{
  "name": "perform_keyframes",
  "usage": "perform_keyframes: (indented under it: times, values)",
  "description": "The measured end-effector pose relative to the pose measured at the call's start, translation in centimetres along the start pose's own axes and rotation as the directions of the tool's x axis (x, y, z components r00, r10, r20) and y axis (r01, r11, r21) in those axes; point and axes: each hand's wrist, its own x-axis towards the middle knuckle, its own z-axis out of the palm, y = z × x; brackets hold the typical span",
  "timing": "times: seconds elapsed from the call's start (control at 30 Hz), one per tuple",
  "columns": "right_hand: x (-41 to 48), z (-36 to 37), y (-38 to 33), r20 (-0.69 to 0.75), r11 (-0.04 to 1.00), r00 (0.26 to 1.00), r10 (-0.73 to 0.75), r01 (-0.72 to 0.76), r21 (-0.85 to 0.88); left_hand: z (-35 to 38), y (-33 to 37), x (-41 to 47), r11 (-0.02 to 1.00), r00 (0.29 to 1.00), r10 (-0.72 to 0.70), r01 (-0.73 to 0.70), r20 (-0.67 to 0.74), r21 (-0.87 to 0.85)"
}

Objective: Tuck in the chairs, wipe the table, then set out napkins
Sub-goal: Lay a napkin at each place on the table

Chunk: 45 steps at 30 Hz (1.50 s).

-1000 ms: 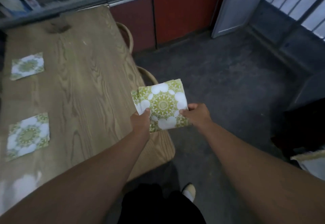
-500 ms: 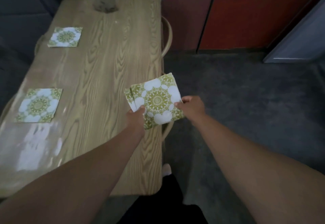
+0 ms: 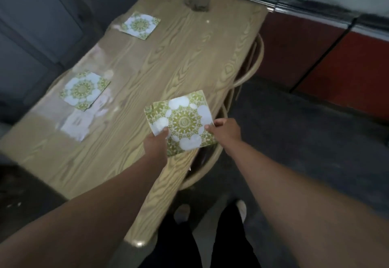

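A small stack of green-and-white patterned napkins (image 3: 185,122) is held over the right edge of the wooden table (image 3: 168,61). My left hand (image 3: 156,143) pinches its lower left corner and my right hand (image 3: 226,129) grips its right side. Two more napkins lie flat along the table's left side, one near (image 3: 84,89) and one far (image 3: 141,24). Two bentwood chairs sit tucked under the right side, one by my hands (image 3: 207,163) and one further back (image 3: 255,61).
A red cabinet (image 3: 315,61) with a metal counter edge runs along the right behind the table. Dark grey floor (image 3: 305,141) lies to the right. A grey wall (image 3: 31,25) borders the table's left. A dark stain (image 3: 197,2) marks the far end.
The view has swung left, so the table now runs diagonally. Both hands have carried the napkin stack further over the table's right edge, keeping the same grip.
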Motion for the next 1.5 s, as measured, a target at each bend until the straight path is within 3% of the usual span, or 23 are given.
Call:
perform_keyframes:
  times: [0.13,0.43,0.7,0.87,1.13,1.5]
  values:
    - [2.6,-1.7,-0.6,0.109,0.993,0.990,-0.086,0.093,-0.067,1.6,-0.9,-0.8,0.993,0.993,-0.064,0.052,-0.103,-0.108]
    - [6.5,-0.3,-1.8,0.347,0.965,0.932,-0.102,0.177,-0.192,2.0,-2.6,-1.5,0.964,0.957,-0.147,0.082,-0.252,-0.251]
    - [10.7,1.7,-2.7,0.427,0.917,0.901,-0.080,0.234,-0.323,2.8,-2.9,1.2,0.939,0.944,-0.186,0.089,-0.272,-0.333]
    - [12.8,2.6,-2.8,0.432,0.895,0.901,-0.044,0.227,-0.383,2.9,-3.0,1.6,0.937,0.904,-0.209,0.076,-0.373,-0.341]
    - [14.6,3.5,-3.8,0.447,0.825,0.894,-0.042,0.284,-0.490,1.1,-3.0,2.1,0.945,0.726,-0.237,0.019,-0.645,-0.326]
    - [14.6,5.9,-4.9,0.505,0.806,0.863,-0.033,0.322,-0.498,0.9,-2.8,1.9,0.954,0.524,-0.204,-0.085,-0.827,-0.289]
